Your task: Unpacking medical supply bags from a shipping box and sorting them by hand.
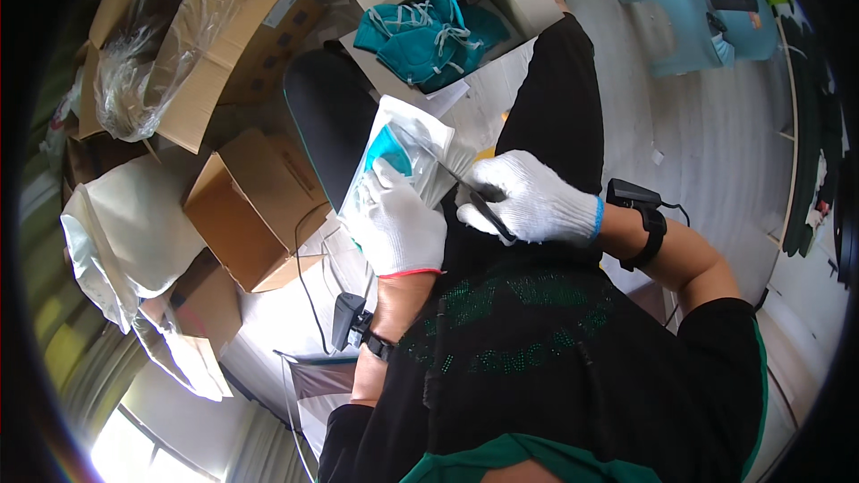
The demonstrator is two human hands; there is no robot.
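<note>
White knitted work gloves cover both of my hands. My left hand (401, 225), with a red cuff edge, grips a white and clear plastic pouch (415, 116) over my lap, its fingers closed on the near side. Through the clear film shows a teal face mask (388, 148). My right hand (541, 201), with a blue cuff edge, is closed round a pair of scissors (491, 219) with dark handles. The thin blades point up and left and reach the pouch; whether they cut into it I cannot tell.
Ahead between my legs, an open carton (362, 58) holds several teal masks (420, 40). Open cardboard boxes (253, 183) and a plastic-lined box (210, 63) crowd the left, beside a white bag (148, 224). A blue plastic stool (667, 0) stands at the far right.
</note>
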